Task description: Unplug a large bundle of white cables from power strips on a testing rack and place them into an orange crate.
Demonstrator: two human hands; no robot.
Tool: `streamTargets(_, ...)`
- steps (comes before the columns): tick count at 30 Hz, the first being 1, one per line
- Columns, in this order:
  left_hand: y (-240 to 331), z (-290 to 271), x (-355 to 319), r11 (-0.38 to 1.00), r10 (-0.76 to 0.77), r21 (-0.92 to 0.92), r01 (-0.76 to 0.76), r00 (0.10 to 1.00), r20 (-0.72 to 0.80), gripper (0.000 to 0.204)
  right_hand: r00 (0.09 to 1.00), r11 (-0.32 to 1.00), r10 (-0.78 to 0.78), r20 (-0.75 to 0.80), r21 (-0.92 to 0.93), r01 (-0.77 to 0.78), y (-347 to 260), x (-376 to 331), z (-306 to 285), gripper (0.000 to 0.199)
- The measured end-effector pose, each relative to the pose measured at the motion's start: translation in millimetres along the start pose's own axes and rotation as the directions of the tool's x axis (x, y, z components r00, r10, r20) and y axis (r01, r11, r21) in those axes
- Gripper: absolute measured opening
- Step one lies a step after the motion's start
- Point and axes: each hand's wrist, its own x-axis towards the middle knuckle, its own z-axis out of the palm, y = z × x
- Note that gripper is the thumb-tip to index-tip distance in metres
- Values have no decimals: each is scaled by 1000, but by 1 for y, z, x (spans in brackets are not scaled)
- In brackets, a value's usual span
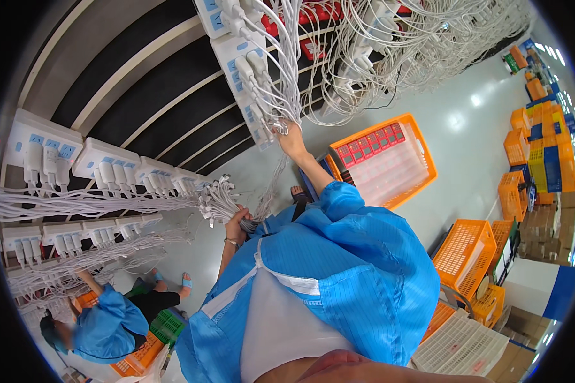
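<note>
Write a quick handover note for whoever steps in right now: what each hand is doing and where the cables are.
Left hand: closed around a bundle of white cable ends drawn from the rack on the left.
Right hand: reaching up into the hanging white cables below a power strip; whether its fingers grip one cannot be told.
Orange crate with red devices sits on the floor beyond.
Done: one bundle gathered. Left: many cables hang loose on the rack.
</note>
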Motion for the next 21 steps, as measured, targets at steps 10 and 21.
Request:
streamTargets(10, 2, 2, 0, 1000, 6, -22, -6, 1000, 4, 21, 916, 927, 197, 350, 238, -290, 2, 12, -8, 24)
streamTargets(21, 1, 2, 1, 1000, 6, -20, -6, 1000, -11, 21, 882, 614, 259, 395, 638, -466, 21, 6, 11, 27)
